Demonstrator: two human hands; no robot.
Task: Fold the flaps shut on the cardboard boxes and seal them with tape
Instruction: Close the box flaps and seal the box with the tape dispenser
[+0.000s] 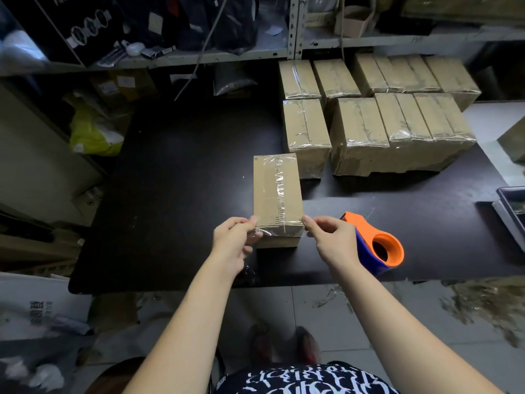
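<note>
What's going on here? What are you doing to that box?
A person is taping a cardboard box shut on the black table. The left hand and right hand pinch clear tape at the box's near end. The orange tape dispenser lies beside the right hand, and taped boxes sit at the back.

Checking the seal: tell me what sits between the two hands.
Head view: the near end of the box lies between the left hand and right hand, clear tape folded over its edge. Each hand pinches the tape at a corner.
</note>
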